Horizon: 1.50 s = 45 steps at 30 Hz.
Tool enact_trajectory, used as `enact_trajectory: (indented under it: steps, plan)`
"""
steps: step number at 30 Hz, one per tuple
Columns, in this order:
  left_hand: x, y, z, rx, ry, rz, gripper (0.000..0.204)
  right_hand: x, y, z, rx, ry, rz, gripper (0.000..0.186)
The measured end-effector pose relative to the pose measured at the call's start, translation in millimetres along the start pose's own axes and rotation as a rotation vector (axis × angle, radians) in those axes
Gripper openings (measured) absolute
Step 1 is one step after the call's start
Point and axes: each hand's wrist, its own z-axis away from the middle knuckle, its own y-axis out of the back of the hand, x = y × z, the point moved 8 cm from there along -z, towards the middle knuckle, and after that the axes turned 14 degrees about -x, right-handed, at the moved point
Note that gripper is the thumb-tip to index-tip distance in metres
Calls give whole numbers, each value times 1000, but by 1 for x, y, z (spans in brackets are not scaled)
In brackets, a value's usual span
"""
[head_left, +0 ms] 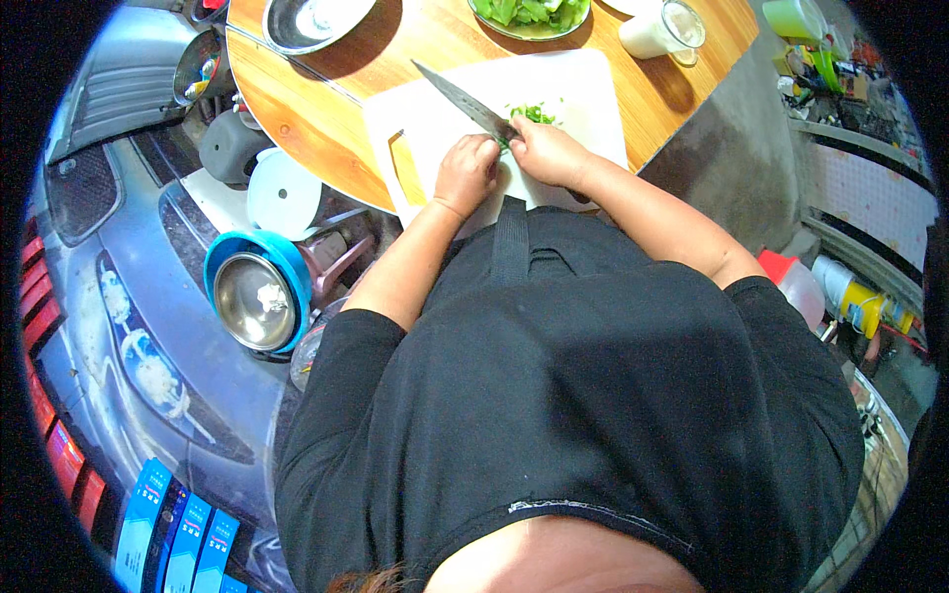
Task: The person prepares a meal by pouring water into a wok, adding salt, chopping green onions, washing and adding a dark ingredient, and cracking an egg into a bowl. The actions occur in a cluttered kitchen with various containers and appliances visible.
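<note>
A kitchen knife (460, 97) lies slantwise over the white cutting board (583, 84), its tip toward the far left. My right hand (549, 153) is closed round its handle, which the fingers hide. Close beside the blade, my left hand (468, 176) has its fingers curled and pressed together. A bit of green vegetable (504, 145) shows at its fingertips, between the two hands; most of it is hidden. Beyond my right hand, a small heap of chopped greens (539, 113) rests on the board.
The board lies at the near edge of a round wooden table (297, 128). Farther back are a metal bowl (314, 22), a plate of green leaves (529, 15) and a glass jug (662, 32). Stools (282, 193) and a blue basin (259, 242) with a steel bowl stand at the left.
</note>
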Motion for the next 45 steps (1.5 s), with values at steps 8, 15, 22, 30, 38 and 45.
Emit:
enact_trajectory:
  steps: [8,15,22,30,38,45]
  plan:
    - [-1,-1,4,-14,31,-29,27,12,-13,13,-81,-86,-38,39]
    - [-20,10,17,-87,267,120,31,10,-4,-8,26,-28,-144,39]
    - [-10,33,42,47,318,-40,17,8,-12,25,-69,-42,-78,34]
    - [-13,19,28,30,251,-115,12,0,-20,-6,-66,-72,-100,37]
    - [-13,10,7,14,263,-77,11,9,-1,25,0,-70,-21,35]
    - [-9,6,-2,-9,139,-119,16,9,-2,-8,8,-83,-25,40]
